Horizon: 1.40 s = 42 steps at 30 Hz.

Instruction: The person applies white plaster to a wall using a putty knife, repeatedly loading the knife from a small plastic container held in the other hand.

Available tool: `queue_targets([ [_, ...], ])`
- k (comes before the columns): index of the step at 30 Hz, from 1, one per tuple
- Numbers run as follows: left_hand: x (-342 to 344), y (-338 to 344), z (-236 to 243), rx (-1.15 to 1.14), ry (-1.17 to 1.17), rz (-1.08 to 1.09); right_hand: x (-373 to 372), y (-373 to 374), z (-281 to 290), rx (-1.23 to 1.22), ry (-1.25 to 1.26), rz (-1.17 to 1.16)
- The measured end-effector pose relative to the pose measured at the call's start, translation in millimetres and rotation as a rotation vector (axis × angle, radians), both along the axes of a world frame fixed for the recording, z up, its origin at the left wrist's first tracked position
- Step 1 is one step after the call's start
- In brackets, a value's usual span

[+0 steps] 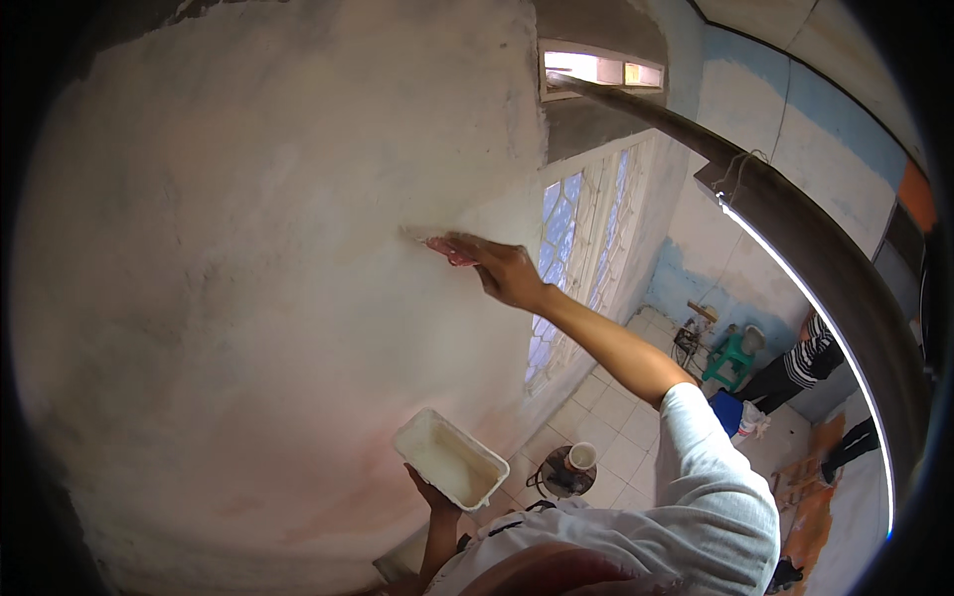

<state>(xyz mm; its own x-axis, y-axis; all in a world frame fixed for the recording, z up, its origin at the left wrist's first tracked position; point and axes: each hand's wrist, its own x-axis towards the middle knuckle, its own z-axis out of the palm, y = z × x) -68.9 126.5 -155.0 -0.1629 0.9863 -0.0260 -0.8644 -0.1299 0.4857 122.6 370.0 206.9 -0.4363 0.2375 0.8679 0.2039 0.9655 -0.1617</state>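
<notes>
Red tool [459,258] held at pale wall [278,199], white tub [484,494] supported below

In the head view, the red tool is clasped by the right grip [510,275], with its thin edge held at the pale wall just beyond the fingertips. Below and left of that grip, the white tub is held from beneath by the left grip [434,493], whose fingers are partly hidden; whitish material [452,462] is contained in it. Right of the right grip, a grilled window [581,238] is seen.
</notes>
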Motion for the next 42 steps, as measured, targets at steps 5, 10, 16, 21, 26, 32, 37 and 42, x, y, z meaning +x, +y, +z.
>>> queue_targets([
  [5,-8.2,-3.3,35.7,0.036,0.064,-0.031,27.2,55.6,158.9,0.412,0.398,-0.423],
  [10,-2.1,-0.4,26.4,0.006,0.052,0.013,41.9,109.5,261.7,0.208,0.390,-0.855],
  [16,6.8,-19.8,44.6,-0.064,0.246,0.126,-3.5,74.3,209.0,0.083,0.135,-0.847],
  [21,0.9,-11.9,35.6,-0.024,0.148,0.026,49.1,110.3,239.0,0.458,0.572,-0.796],
  [26,1.9,3.0,29.2,-0.011,0.031,-0.107,33.4,146.7,263.6,0.336,0.194,-1.055],
  [32,-8.4,-15.1,34.8,-0.012,-0.012,-0.012,-25.1,58.8,248.8,0.209,0.285,-0.662],
  [37,7.8,3.2,15.1,-0.142,-0.137,-0.115,55.6,146.9,309.1,0.247,0.472,-0.993],
  [42,6.2,-6.2,24.5,-0.071,-0.226,-0.040,-28.6,81.3,271.5,0.443,0.253,-0.892],
])
